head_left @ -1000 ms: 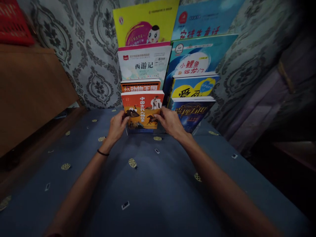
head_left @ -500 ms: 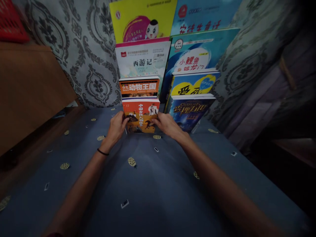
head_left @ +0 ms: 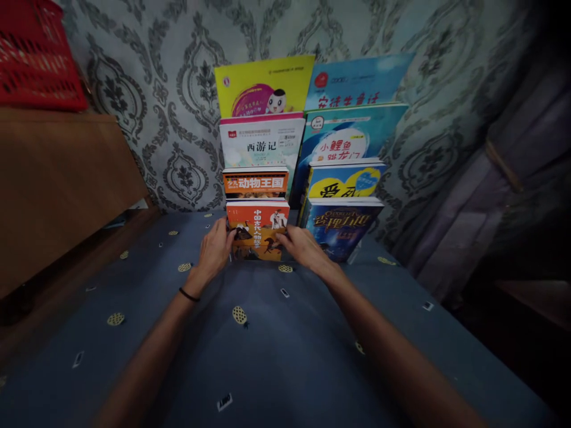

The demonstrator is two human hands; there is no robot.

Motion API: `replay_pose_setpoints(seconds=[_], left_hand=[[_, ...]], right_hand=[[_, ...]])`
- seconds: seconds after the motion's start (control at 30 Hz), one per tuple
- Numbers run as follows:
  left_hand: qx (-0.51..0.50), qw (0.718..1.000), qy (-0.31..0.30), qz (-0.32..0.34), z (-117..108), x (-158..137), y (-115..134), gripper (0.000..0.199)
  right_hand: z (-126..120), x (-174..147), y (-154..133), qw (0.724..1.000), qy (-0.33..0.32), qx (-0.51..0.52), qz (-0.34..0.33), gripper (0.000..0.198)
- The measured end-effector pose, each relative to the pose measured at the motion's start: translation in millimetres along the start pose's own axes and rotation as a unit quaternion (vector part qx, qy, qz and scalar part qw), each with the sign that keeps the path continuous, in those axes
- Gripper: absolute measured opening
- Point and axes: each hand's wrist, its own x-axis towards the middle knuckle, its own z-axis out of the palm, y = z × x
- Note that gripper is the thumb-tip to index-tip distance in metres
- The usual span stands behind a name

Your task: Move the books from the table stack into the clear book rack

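Observation:
Upright at the front of the left stack is an orange book point(head_left: 257, 223) with Chinese lettering and animal figures. My left hand point(head_left: 215, 244) grips its left edge, thumb on the cover. On its right edge, my right hand point(head_left: 306, 245) holds it the same way; the fingers behind are hidden. Behind it rise an animal-themed orange book point(head_left: 255, 183), a white book point(head_left: 261, 139) and a yellow book point(head_left: 263, 74). To the right stand a dark blue book point(head_left: 341, 229), a yellow-and-blue book point(head_left: 343, 180), a teal book point(head_left: 375, 125) and a light blue book point(head_left: 361, 74).
The books stand on a dark blue cloth point(head_left: 263, 356) printed with pineapples, near a patterned wall point(head_left: 178, 71). At the left, a red basket point(head_left: 42, 65) sits on a brown wooden cabinet point(head_left: 66, 184). A greyish curtain point(head_left: 473, 196) hangs at the right.
My view has tilted up, so the books and hands appear lower and more wall shows. Both hands keep their hold on the orange book's sides.

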Motion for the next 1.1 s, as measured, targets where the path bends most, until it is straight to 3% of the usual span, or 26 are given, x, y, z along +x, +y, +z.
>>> replay_pose_setpoints(seconds=[0.27,0.73,0.97,1.1], left_hand=[[-0.019,1.0,0.017,-0.002,5,2,-1,0.014],[-0.01,1.0,0.018,-0.016,7,1,1,0.014],[-0.092,0.995,0.038,-0.033,5,1,1,0.021],[-0.113,0.992,0.038,-0.048,4,3,1,0.013]], right_hand=[[-8,-5,-13,0.997,-0.037,-0.061,0.038,0.03],[-9,-7,-20,0.996,-0.042,-0.068,0.05,0.028],[-6,-4,-16,0.996,-0.042,-0.078,0.033,0.027],[-2,-1,-12,0.995,-0.041,-0.092,0.023,0.028]])
